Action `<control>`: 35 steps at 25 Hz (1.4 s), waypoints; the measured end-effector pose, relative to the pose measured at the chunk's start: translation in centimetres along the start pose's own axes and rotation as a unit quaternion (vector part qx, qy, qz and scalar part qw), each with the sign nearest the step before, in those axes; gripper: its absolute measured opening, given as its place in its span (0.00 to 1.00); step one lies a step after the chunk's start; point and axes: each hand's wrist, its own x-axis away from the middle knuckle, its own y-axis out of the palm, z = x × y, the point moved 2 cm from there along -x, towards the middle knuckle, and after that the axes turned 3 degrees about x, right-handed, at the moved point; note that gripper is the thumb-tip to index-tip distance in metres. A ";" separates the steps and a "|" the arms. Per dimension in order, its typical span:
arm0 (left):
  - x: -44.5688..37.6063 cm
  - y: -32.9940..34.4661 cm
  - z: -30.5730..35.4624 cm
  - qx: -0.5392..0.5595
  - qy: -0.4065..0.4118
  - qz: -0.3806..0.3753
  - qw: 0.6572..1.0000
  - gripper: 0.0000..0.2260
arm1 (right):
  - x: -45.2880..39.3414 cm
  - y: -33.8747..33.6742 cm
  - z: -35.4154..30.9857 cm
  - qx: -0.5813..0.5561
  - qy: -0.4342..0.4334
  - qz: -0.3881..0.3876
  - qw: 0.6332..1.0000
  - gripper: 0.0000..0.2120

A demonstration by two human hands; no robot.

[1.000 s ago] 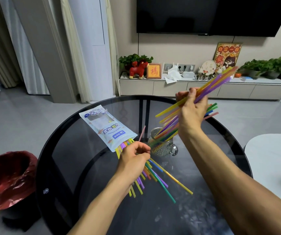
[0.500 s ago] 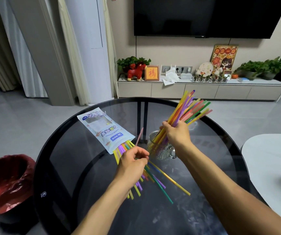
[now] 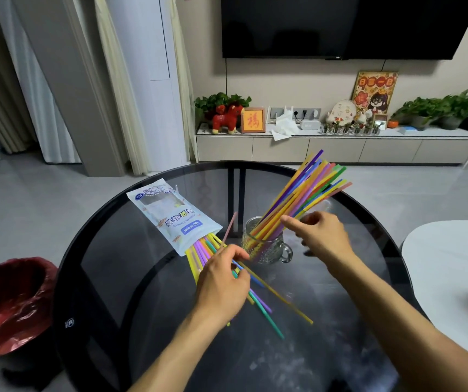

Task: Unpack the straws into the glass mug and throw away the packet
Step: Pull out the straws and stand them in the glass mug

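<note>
Straws (image 3: 297, 199) lean in the mug (image 3: 263, 244) by the open, empty right hand (image 3: 323, 236), while the left hand (image 3: 221, 284) pinches more beside the packet (image 3: 170, 216), ready to move them.

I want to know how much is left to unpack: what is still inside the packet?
Straws in yellow, purple and green poke out of the packet's open end, toward the left hand. The printed wrapper hides how many remain and how far in they reach.
</note>
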 end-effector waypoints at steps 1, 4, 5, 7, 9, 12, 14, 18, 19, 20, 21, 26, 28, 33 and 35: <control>-0.3 0.3 0.0 -0.062 0.055 -0.001 0.997 0.15 | -0.3 0.7 0.1 -0.120 0.026 -0.055 0.991 0.23; -2.1 1.4 -1.1 -0.170 0.100 -0.078 0.977 0.32 | -2.2 3.4 -0.1 -0.332 0.056 -0.084 0.938 0.27; -2.5 1.6 -1.5 -0.186 0.099 -0.098 0.973 0.34 | -2.6 4.2 -0.4 -0.361 0.056 -0.081 0.927 0.22; -3.3 1.8 -2.0 -0.206 0.111 -0.104 0.967 0.35 | -3.4 5.2 -1.1 -0.396 0.060 -0.061 0.914 0.17; -4.0 1.9 -2.0 -0.210 0.133 -0.084 0.965 0.33 | -4.0 5.1 -1.6 -0.426 0.041 -0.021 0.903 0.16; -4.1 2.2 -2.1 -0.199 0.127 -0.080 0.968 0.34 | -3.8 5.2 -2.1 -0.397 0.024 -0.009 0.917 0.15; -3.6 2.3 -2.1 -0.192 0.119 -0.096 0.969 0.35 | -3.0 5.2 -1.7 -0.375 0.037 -0.034 0.926 0.11; -3.0 0.9 -2.3 -0.180 0.094 -0.032 0.979 0.26 | -0.6 4.0 -0.7 -0.310 0.064 -0.115 0.942 0.22; -2.7 0.3 -2.5 -0.199 0.077 -0.016 0.977 0.22 | 0.3 3.6 -0.2 -0.254 0.079 -0.132 0.955 0.29; -2.5 -0.2 -2.9 -0.230 0.060 -0.016 0.971 0.19 | 1.2 3.1 0.5 -0.184 0.100 -0.142 0.967 0.35; -2.3 -0.4 -3.5 -0.257 0.042 -0.029 0.965 0.17 | 2.1 2.7 1.3 -0.109 0.120 -0.147 0.976 0.39; -0.7 -1.0 -3.6 -0.246 0.016 -0.043 0.968 0.09 | 6.4 0.9 2.9 0.217 0.037 -0.185 0.958 0.17; 0.0 -1.0 -2.6 -0.204 0.004 -0.044 0.978 0.08 | 8.0 1.3 2.8 0.247 0.015 -0.227 0.942 0.14; 1.2 -1.7 -1.9 -0.168 -0.001 -0.073 0.983 0.11 | 8.5 3.2 2.4 0.235 -0.032 -0.211 0.948 0.15; 1.1 -2.3 -3.5 -0.270 -0.009 -0.059 0.961 0.15 | 8.4 4.7 1.5 0.251 -0.059 -0.191 0.947 0.15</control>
